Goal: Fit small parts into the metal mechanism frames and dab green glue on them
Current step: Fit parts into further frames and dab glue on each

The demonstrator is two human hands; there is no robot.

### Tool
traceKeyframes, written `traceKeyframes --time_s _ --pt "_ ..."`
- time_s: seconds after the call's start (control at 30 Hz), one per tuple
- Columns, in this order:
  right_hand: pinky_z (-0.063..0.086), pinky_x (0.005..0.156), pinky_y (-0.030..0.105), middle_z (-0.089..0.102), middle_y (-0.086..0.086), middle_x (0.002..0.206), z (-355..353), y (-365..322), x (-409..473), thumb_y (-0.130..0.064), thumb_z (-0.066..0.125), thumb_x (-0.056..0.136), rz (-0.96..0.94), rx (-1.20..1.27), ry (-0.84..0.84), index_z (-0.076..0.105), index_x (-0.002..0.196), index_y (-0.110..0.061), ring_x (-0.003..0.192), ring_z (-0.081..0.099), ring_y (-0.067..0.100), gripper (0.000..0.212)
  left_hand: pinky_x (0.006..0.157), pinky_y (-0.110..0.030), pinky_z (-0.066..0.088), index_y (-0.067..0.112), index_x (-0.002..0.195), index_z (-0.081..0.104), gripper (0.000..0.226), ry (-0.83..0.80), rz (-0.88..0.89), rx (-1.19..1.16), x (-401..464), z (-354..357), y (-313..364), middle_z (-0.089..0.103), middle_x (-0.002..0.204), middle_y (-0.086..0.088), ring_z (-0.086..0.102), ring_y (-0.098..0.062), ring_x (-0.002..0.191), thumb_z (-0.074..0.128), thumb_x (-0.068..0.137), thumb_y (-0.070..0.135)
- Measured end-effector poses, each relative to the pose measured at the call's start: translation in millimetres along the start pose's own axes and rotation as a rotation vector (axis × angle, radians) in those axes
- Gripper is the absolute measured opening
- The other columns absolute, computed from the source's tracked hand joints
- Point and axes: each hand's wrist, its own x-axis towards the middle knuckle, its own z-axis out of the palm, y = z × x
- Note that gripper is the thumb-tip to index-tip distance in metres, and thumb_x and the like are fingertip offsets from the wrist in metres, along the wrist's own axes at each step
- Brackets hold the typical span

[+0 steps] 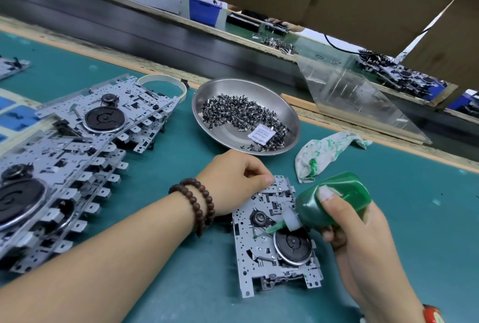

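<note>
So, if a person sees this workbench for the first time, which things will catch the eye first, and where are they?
The green glue bottle stands out most: the right hand grips it at lower right, nozzle down on the metal mechanism frame, which the left hand steadies at its far edge. Behind them sits a steel bowl of small dark parts, and stacked frames fill the left side.

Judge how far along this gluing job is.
Done: a green dab already sits on the frame. In hand: the right hand tips the glue bottle onto it while the left hand steadies it. Left: stacked frames wait; many parts fill the dish.
</note>
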Motion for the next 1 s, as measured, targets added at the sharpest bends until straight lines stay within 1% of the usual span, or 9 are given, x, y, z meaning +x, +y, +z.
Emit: traceKeyframes --time_s 0.17,0.37,0.47,0.57,0.67,0.77,0.87,0.93,1.0 --pt "0.035 0.038 0.011 0.061 -0.005 0.059 0.7 -1.3 -0.2 -0.025 0.062 0.067 0.015 0.058 0.025 0.069 0.064 -0.028 0.047 0.047 0.0 0.009 0.074 -0.015 0.046 0.034 0.069 0.063 0.017 -0.004 -0.005 0.004 -1.4 -0.7 1.3 0.068 0.081 0.015 0.06 -0.001 0.079 0.061 0.086 0.033" --pt "0.036 0.038 0.012 0.06 -0.006 0.058 0.4 -2.0 -1.0 -0.018 0.074 0.064 0.021 0.043 -0.021 0.069 0.064 -0.028 0.046 0.046 0.0 0.012 0.076 -0.016 0.047 0.033 0.073 0.064 0.014 -0.003 -0.002 0.001 -1.3 -0.8 0.9 0.069 0.084 0.012 0.06 -0.002 0.079 0.061 0.086 0.033" --pt "0.037 0.038 0.012 0.061 -0.007 0.059 1.2 -1.6 -0.9 -0.024 0.063 0.069 0.002 0.033 -0.006 0.069 0.066 -0.03 0.047 0.047 0.001 0.009 0.075 -0.016 0.046 0.033 0.073 0.063 0.014 -0.002 -0.001 -0.002 -1.1 -0.7 0.7 0.069 0.083 0.012 0.06 -0.001 0.078 0.061 0.086 0.033" --pt "0.036 0.038 0.012 0.061 -0.006 0.059 1.0 -0.8 -0.7 -0.025 0.061 0.069 -0.014 0.033 0.01 0.069 0.066 -0.029 0.047 0.047 0.0 0.009 0.074 -0.014 0.046 0.032 0.073 0.064 0.013 0.003 -0.001 0.001 -1.0 -0.6 0.2 0.069 0.084 0.012 0.06 -0.001 0.079 0.061 0.086 0.033" --pt "0.037 0.038 0.012 0.061 -0.004 0.06 0.9 -2.3 -1.0 -0.015 0.075 0.062 -0.008 0.031 0.013 0.069 0.065 -0.03 0.048 0.049 0.0 0.016 0.069 -0.01 0.044 0.033 0.073 0.064 0.014 0.005 0.002 0.008 -1.0 -0.7 0.3 0.069 0.083 0.013 0.059 0.001 0.077 0.061 0.086 0.034" --pt "0.037 0.038 0.013 0.06 -0.004 0.059 -0.2 -2.0 -1.7 -0.027 0.066 0.062 0.001 0.08 0.005 0.069 0.064 -0.025 0.048 0.049 0.001 0.004 0.07 -0.011 0.045 0.033 0.073 0.064 0.013 0.006 0.005 0.011 -0.8 -0.7 0.2 0.069 0.083 0.013 0.06 0.0 0.078 0.061 0.086 0.034" --pt "0.037 0.038 0.013 0.06 -0.004 0.06 -0.6 -1.3 -1.9 -0.013 0.076 0.061 0.003 0.063 -0.003 0.069 0.064 -0.024 0.048 0.049 0.002 0.014 0.071 -0.012 0.045 0.033 0.073 0.064 0.014 0.007 0.011 0.008 -1.0 -0.6 -0.1 0.069 0.083 0.013 0.06 0.0 0.077 0.061 0.086 0.033" --pt "0.037 0.038 0.013 0.061 -0.003 0.06 1.0 -2.0 -2.5 -0.022 0.065 0.066 0.001 0.075 -0.005 0.069 0.065 -0.026 0.048 0.049 0.002 0.006 0.068 -0.009 0.044 0.033 0.072 0.064 0.014 0.008 0.011 0.008 -1.1 -0.5 -0.3 0.068 0.082 0.014 0.059 0.001 0.076 0.061 0.086 0.034" --pt "0.037 0.038 0.014 0.061 -0.003 0.061 1.8 -2.1 -2.4 -0.028 0.066 0.065 -0.009 0.063 -0.005 0.069 0.066 -0.028 0.049 0.05 0.002 0.004 0.068 -0.008 0.043 0.033 0.072 0.064 0.014 0.011 0.013 0.011 -0.8 -0.5 -0.7 0.068 0.082 0.014 0.059 0.001 0.076 0.061 0.086 0.034"
